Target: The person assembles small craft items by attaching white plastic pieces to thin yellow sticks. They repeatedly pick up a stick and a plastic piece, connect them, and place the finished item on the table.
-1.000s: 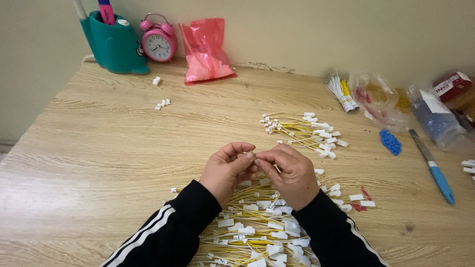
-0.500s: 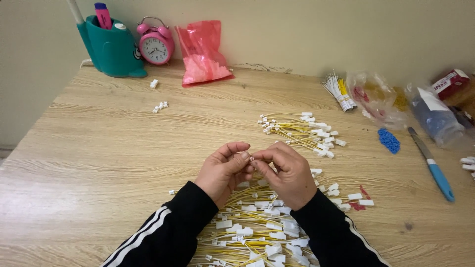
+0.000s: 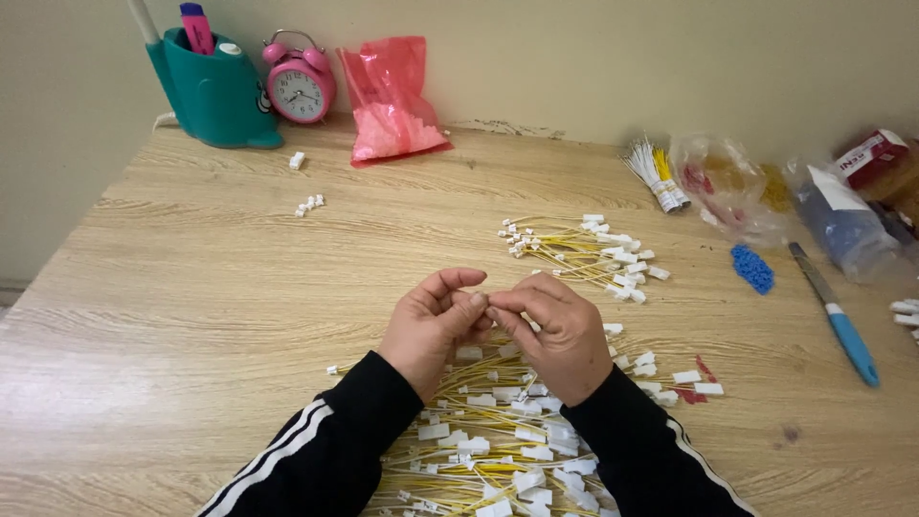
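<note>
Left hand [image 3: 433,327]: fingertips pinched on a small white connector [image 3: 483,301], held over the near pile
Right hand [image 3: 558,335]: pinched narrow, meeting the same connector
Near pile [image 3: 498,445]: yellow wires with white connectors, large, directly under the hands; apparently left to handle
Far pile [image 3: 584,254]: smaller, neater, well beyond the hands; likely done
Table [image 3: 191,287]: wood-grain; loose connectors [image 3: 308,204] scattered far left

Item pinched between the fingertips of the left hand [image 3: 431,325] and right hand [image 3: 555,335]: too small to identify. Near pile of yellow wires [image 3: 498,450]: cut off by the bottom edge, partly hidden under both wrists. Far-right bags [image 3: 842,225] (contents blurred): cropped by the right edge.
</note>
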